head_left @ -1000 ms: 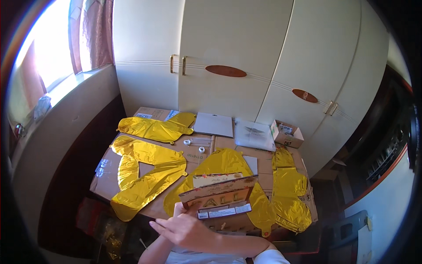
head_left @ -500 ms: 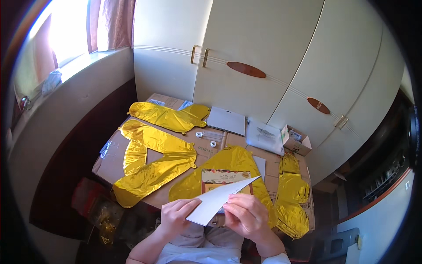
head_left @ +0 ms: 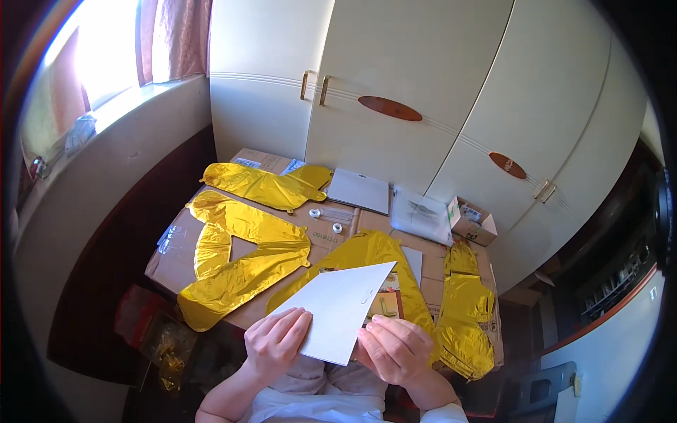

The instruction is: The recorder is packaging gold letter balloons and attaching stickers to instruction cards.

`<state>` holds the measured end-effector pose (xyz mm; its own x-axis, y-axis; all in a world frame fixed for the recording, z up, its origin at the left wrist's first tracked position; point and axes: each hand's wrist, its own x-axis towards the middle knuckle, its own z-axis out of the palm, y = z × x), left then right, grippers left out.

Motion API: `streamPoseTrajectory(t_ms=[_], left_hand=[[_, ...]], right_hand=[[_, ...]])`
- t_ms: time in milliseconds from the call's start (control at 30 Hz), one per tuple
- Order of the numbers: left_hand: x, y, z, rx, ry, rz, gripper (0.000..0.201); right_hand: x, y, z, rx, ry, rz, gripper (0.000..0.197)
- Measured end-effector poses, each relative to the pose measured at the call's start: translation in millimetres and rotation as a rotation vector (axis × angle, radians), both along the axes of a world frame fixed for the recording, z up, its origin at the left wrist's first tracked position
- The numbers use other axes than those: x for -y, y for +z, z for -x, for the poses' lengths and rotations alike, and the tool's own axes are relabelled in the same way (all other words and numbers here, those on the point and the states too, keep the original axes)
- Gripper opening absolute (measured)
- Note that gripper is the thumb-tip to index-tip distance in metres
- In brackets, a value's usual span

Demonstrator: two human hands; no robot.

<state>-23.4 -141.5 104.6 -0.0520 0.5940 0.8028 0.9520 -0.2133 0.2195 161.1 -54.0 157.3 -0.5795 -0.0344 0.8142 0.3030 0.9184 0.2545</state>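
My left hand [head_left: 278, 342] grips the left edge of a flat white card [head_left: 342, 307] with a small slot near its right edge. At its lower right edge, the fingers of my right hand [head_left: 396, 349] are pinched on the card. Partly hidden behind it is a printed card [head_left: 388, 303] with a floral border and a yellow picture; whether it is held or resting I cannot tell. Under these lies a large, flat gold foil balloon [head_left: 377, 250]. The card is held tilted above the near side of the cardboard-covered surface.
Other flat gold foil balloons lie on the cardboard [head_left: 173, 261]: an angular one [head_left: 247, 240], a far one [head_left: 264, 185] and one at right [head_left: 464, 317]. At the back are a grey-white board [head_left: 360, 190], a clear plastic bag [head_left: 422, 215] and a small open box [head_left: 471, 220]. Cream wardrobe doors [head_left: 402, 56] stand behind.
The white card has turned to show more of its face and shifted slightly left, covering more of the printed card. My left hand moved a little left and down with it.
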Motion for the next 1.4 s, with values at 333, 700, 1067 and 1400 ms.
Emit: streamPoseTrajectory(t_ms=[333, 700, 1067, 1400], left_hand=[[-0.8, -2.8, 0.6, 0.035, -0.011, -0.012, 0.025], [1.1, -1.3, 2.3, 0.026, 0.0, 0.0, 0.025], [3.1, -1.9, 0.8, 0.046, 0.0, 0.012, 0.026], [8.4, -11.8, 3.9, 0.527, -0.183, 0.193, 0.025]], right_hand=[[-13.5, -4.8, 5.9, -0.141, 0.087, 0.28, 0.021], [-3.1, 3.9, 3.7, 0.007, 0.071, 0.028, 0.013], [-5.6, -3.7, 10.2, -0.072, 0.094, 0.068, 0.01], [-14.1, -0.6, 10.8, -0.138, 0.102, 0.237, 0.028]])
